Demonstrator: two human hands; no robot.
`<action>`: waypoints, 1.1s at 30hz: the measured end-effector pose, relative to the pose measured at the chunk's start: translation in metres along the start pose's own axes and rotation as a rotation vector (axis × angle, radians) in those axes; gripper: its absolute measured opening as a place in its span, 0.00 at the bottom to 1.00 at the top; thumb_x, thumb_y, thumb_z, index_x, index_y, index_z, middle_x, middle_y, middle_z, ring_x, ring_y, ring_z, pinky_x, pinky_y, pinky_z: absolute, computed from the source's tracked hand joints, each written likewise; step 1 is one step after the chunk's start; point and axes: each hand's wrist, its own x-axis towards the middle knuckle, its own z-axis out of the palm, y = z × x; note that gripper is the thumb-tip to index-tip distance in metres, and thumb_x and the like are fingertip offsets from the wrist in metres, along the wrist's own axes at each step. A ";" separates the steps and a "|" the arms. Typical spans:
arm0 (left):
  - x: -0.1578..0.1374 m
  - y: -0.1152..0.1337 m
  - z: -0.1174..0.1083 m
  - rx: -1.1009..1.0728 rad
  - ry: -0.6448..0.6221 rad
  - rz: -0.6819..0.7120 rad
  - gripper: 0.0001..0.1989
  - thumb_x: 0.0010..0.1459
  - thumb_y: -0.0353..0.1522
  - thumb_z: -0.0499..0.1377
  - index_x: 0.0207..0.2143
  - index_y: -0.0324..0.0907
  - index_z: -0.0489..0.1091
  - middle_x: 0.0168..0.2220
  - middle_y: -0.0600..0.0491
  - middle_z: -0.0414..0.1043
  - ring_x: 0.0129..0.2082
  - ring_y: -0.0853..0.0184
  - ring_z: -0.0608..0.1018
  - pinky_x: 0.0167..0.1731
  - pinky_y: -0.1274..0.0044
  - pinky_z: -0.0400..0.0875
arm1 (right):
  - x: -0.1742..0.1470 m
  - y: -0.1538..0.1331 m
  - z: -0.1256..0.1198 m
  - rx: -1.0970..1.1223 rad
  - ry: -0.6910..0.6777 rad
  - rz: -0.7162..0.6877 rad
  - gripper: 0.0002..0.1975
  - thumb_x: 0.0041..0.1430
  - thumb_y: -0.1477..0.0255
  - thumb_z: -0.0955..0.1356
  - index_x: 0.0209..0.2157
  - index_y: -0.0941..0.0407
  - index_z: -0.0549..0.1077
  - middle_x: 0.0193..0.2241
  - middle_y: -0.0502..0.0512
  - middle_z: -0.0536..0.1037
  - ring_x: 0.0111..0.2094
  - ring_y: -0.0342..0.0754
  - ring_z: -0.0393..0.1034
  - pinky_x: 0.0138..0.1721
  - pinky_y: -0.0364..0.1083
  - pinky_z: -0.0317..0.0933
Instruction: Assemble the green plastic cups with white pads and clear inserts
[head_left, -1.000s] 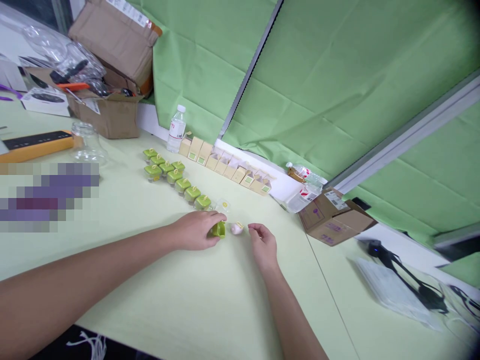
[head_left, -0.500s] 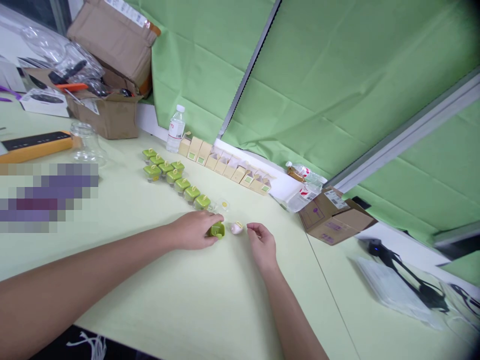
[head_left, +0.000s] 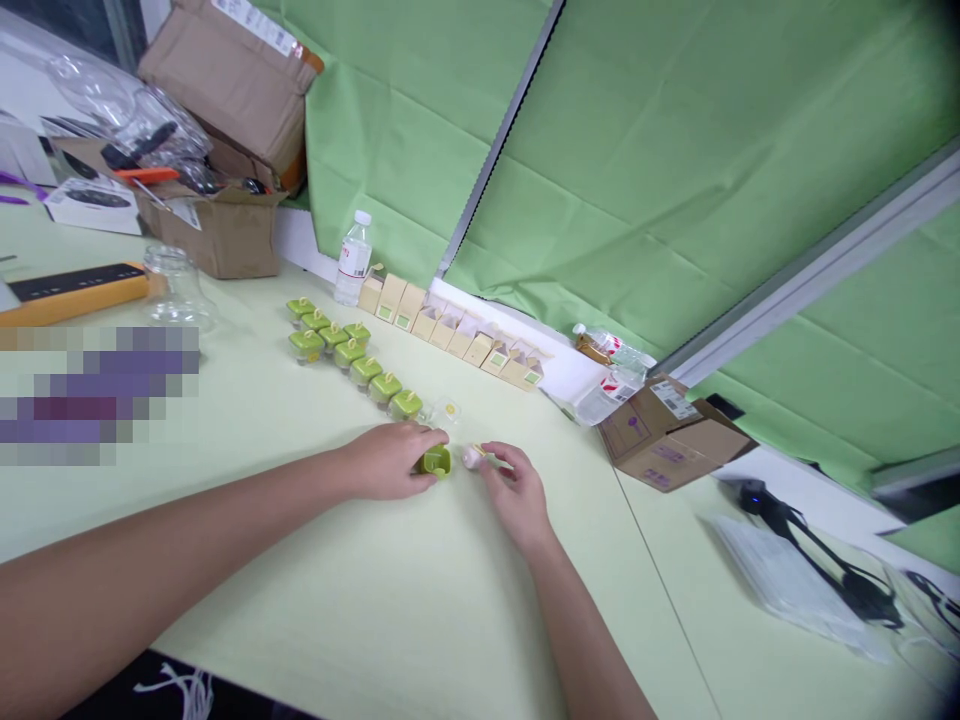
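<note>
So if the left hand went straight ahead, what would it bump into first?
Beyond the green piece in the left hand, probably the small pinkish-white thing by the right hand, though depth is unclear.

A hollow green cup (head_left: 436, 461) sits in the left grip (head_left: 386, 460), its opening showing; a small, rounded pale-pink piece (head_left: 471, 457) lies at the right grip's (head_left: 516, 492) fingertips.

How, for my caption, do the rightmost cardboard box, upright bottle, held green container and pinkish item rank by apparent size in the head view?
1. Cardboard box
2. Upright bottle
3. Green container, partly hidden
4. Pinkish item
</note>
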 end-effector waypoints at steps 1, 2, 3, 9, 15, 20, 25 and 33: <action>0.000 0.000 0.000 -0.002 0.002 -0.004 0.21 0.57 0.39 0.58 0.53 0.49 0.64 0.43 0.50 0.75 0.43 0.57 0.76 0.37 0.72 0.68 | 0.000 0.000 0.000 -0.006 -0.003 -0.021 0.14 0.55 0.60 0.70 0.41 0.50 0.79 0.47 0.57 0.76 0.50 0.54 0.69 0.48 0.51 0.64; 0.000 0.000 0.000 -0.004 0.002 -0.009 0.21 0.57 0.39 0.58 0.53 0.48 0.64 0.43 0.49 0.75 0.43 0.57 0.76 0.37 0.72 0.68 | 0.000 0.000 0.000 -0.009 -0.002 -0.039 0.15 0.55 0.60 0.70 0.43 0.50 0.79 0.48 0.57 0.76 0.50 0.54 0.69 0.47 0.51 0.64; 0.000 0.000 0.001 -0.004 0.001 -0.014 0.21 0.57 0.39 0.58 0.53 0.48 0.64 0.43 0.49 0.75 0.43 0.56 0.76 0.37 0.72 0.68 | 0.000 0.001 0.000 -0.007 0.001 -0.051 0.16 0.55 0.60 0.70 0.44 0.50 0.79 0.48 0.57 0.76 0.50 0.54 0.69 0.47 0.51 0.65; 0.000 -0.001 0.000 -0.008 -0.005 -0.013 0.22 0.57 0.39 0.58 0.54 0.48 0.64 0.45 0.49 0.74 0.44 0.56 0.76 0.38 0.72 0.68 | 0.001 0.003 0.001 0.033 0.058 0.019 0.20 0.52 0.59 0.71 0.46 0.51 0.77 0.49 0.58 0.76 0.48 0.55 0.70 0.46 0.52 0.65; 0.000 0.000 -0.001 -0.008 -0.008 -0.010 0.21 0.57 0.39 0.58 0.53 0.48 0.64 0.43 0.50 0.74 0.43 0.57 0.76 0.36 0.73 0.68 | 0.002 0.005 0.000 0.044 0.086 0.057 0.11 0.51 0.63 0.70 0.37 0.53 0.76 0.43 0.55 0.77 0.48 0.54 0.69 0.47 0.50 0.63; 0.000 0.000 -0.001 -0.006 -0.010 -0.002 0.22 0.57 0.39 0.58 0.54 0.48 0.64 0.45 0.49 0.74 0.45 0.57 0.76 0.37 0.72 0.68 | 0.002 0.006 0.001 0.051 0.081 0.063 0.10 0.52 0.64 0.70 0.35 0.53 0.74 0.41 0.55 0.77 0.47 0.53 0.70 0.47 0.50 0.63; -0.001 0.000 -0.001 -0.002 -0.014 -0.001 0.22 0.57 0.39 0.58 0.54 0.48 0.63 0.44 0.50 0.74 0.44 0.57 0.76 0.37 0.72 0.68 | 0.002 0.007 0.001 0.026 0.082 0.061 0.09 0.52 0.65 0.69 0.35 0.54 0.75 0.41 0.55 0.77 0.46 0.53 0.70 0.47 0.50 0.63; 0.000 0.000 -0.001 0.008 -0.041 -0.016 0.22 0.58 0.40 0.57 0.54 0.49 0.63 0.44 0.50 0.74 0.44 0.57 0.76 0.38 0.73 0.68 | 0.001 0.004 0.001 0.007 0.066 0.030 0.09 0.54 0.65 0.69 0.36 0.53 0.76 0.42 0.55 0.77 0.47 0.53 0.70 0.47 0.51 0.64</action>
